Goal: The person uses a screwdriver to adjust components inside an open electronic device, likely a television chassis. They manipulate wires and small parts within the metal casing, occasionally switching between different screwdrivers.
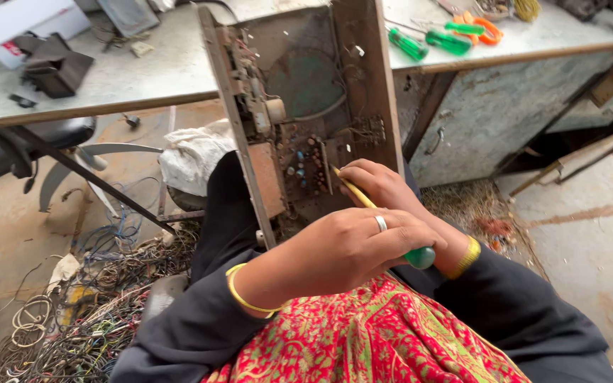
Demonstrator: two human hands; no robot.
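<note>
An old rusty electronics chassis (299, 78) stands upright, leaning against the table edge in front of my lap. A small circuit board (306, 167) with several components sits low inside it. A screwdriver (355, 190) with a yellow shaft and a green butt end points its tip at the board's right edge. My left hand (342, 252), with a ring and a gold bangle, wraps around the handle. My right hand (381, 186) pinches the shaft close to the tip, its wrist hidden behind the left hand.
On the grey table (143, 71) lie green-handled screwdrivers (448, 40), orange-handled pliers (487, 28) and a black box (54, 67). A tangle of loose wires (72, 326) covers the floor at left. A white cloth bundle (193, 156) and a black seat (15, 149) are nearby.
</note>
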